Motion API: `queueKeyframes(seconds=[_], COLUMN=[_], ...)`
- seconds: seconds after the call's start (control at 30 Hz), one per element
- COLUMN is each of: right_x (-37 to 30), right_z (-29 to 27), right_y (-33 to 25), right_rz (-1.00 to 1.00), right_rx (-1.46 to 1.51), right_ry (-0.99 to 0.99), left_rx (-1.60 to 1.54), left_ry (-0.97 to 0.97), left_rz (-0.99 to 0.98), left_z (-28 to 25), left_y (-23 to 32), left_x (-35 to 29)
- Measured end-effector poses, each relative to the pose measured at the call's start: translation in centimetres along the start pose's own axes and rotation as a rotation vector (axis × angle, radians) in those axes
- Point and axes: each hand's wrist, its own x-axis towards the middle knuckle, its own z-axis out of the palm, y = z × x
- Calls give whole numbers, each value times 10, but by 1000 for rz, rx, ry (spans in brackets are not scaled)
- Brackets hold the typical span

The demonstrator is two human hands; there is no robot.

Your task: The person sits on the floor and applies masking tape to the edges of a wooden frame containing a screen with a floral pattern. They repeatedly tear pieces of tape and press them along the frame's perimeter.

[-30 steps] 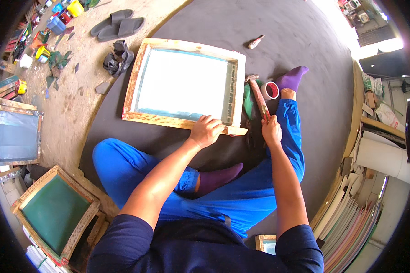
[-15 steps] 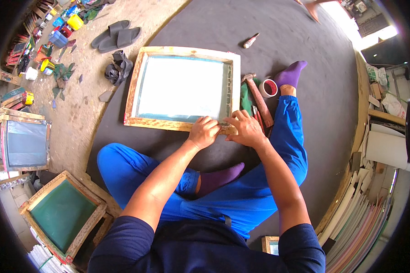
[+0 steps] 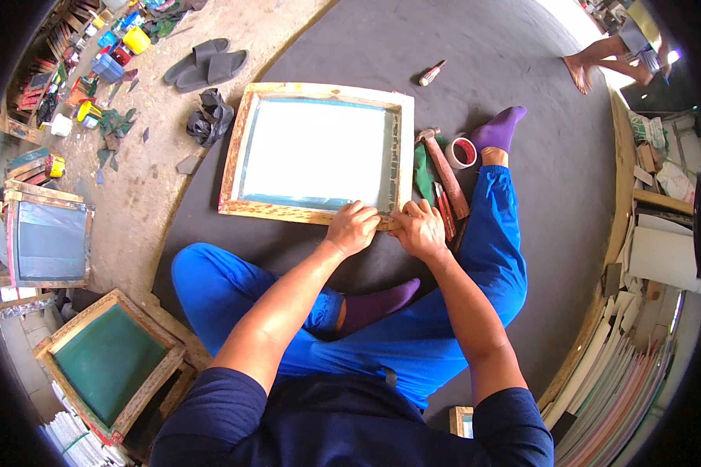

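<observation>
A wooden silk-screen frame (image 3: 284, 208) with white mesh and a bluish-grey border lies flat in front of my crossed legs. My left hand (image 3: 354, 229) is closed over its near bar, to the left of the near right corner. Close beside it, my right hand (image 3: 420, 231) grips that corner, fingertips bent down onto the wood. My fingers cover the wood there, so anything small between them is hidden. Just right of the frame lie a hammer (image 3: 447, 177), a green cloth-like piece (image 3: 423, 173), red-handled tools (image 3: 445, 212) and a roll of tape (image 3: 461, 153).
A screwdriver-like tool (image 3: 432, 73) lies beyond the frame on the dark mat (image 3: 553, 179). To the left are a crumpled black bag (image 3: 210, 118), slippers (image 3: 207, 65) and a green-meshed frame (image 3: 115, 366). Stacked sheets (image 3: 619, 397) stand at right. Another person's bare legs (image 3: 607, 62) show at the far right.
My right hand's fingers, lifted and spread before, have come down and closed on the frame's corner. The other person's legs have moved further right. The whole view has shifted slightly.
</observation>
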Motion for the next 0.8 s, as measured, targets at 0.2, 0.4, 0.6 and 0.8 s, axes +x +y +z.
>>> queueKeyframes(seconds=[0.2, 0.4, 0.6, 0.8], right_x=[-4, -7, -23, -26], right_z=[1, 19, 61, 74], right_y=[-9, -23, -14, -19], right_rz=[-10, -114, -168, -227], right_rx=[-40, -124, -263, -341], right_ry=[73, 178, 209, 290], left_rx=[46, 44, 229, 243], left_ry=[-18, -141, -459, -496], left_rz=[15, -63, -109, -3], left_z=[-1, -26, -42, -74], left_y=[9, 7, -13, -19], left_x=[-5, -14, -41, -69])
